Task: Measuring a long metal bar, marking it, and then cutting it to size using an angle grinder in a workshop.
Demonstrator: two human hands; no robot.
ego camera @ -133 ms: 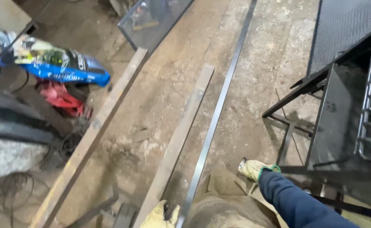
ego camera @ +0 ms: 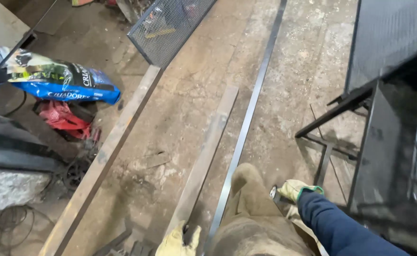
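Observation:
My left hand (ego camera: pixel 176 242), in a yellow work glove, sits at the bottom edge by the near end of a wide flat steel bar (ego camera: pixel 208 151); its grip is cut off by the frame. My right hand (ego camera: pixel 297 188), gloved and with a blue sleeve, is closed around a small round dark object (ego camera: pixel 273 192) beside my knee (ego camera: pixel 247 182). A long thin metal strip (ego camera: pixel 253 102) runs along the concrete floor between my hands, right of the flat bar.
A longer rusty bar (ego camera: pixel 111 147) lies to the left. A blue feed sack (ego camera: pixel 59 80) and red rags (ego camera: pixel 61 118) sit at far left, with cables below. A mesh panel (ego camera: pixel 170 26) leans at the top. A black metal frame (ego camera: pixel 389 123) stands at right.
My knee shows slightly higher in the view. Both hands stay where they were.

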